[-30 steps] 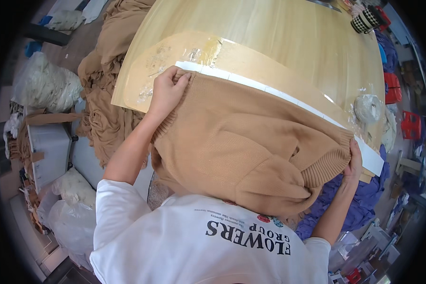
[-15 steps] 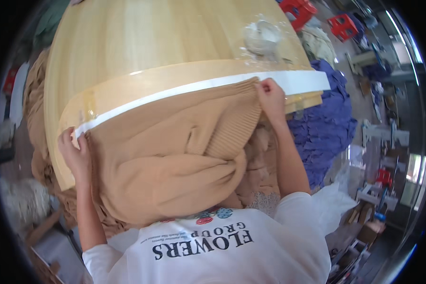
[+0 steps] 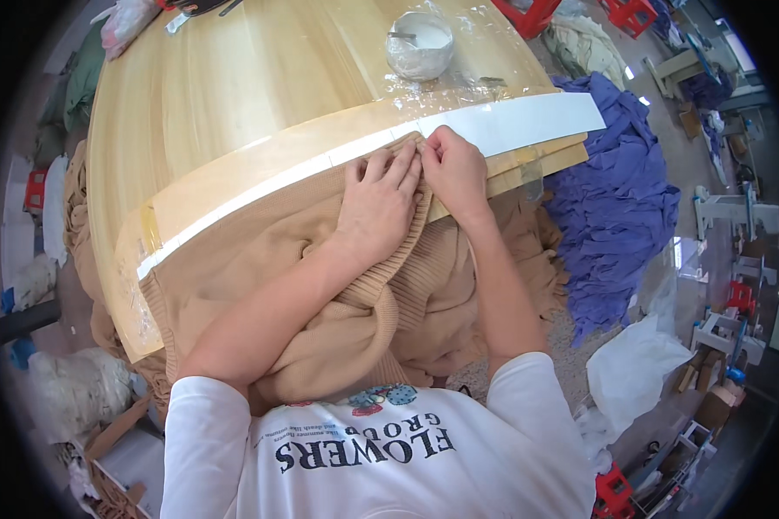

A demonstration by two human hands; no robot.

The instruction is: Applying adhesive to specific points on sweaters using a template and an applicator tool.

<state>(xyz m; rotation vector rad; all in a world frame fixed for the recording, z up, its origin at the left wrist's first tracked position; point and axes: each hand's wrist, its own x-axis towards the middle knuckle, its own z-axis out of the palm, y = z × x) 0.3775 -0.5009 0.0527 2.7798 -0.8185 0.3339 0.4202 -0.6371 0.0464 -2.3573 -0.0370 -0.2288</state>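
A tan knit garment [image 3: 242, 229] with ribbed bands lies along the table's near side, its upper edge running beside a long white strip [image 3: 528, 121]. My left hand [image 3: 376, 199] rests flat on the knit close to its upper right corner, fingers stretched out. Right beside it, my right hand [image 3: 455, 173] is closed in a pinch on the garment's corner at the strip. The fingertips of the two hands nearly meet. The rest of the garment hangs in folds toward my body, partly covered by my left forearm.
The strip sits on a pale wooden table [image 3: 260, 69], above layered tan boards [image 3: 537, 160]. A white bowl [image 3: 420, 56] with a tool handle in it stands farther back. Purple fabric [image 3: 614, 208] is piled at the right; a plastic bag [image 3: 130, 26] lies far left.
My left hand has left the garment's left end and crossed to its right corner. The garment's right corner and my right hand have shifted left, uncovering more of the strip.
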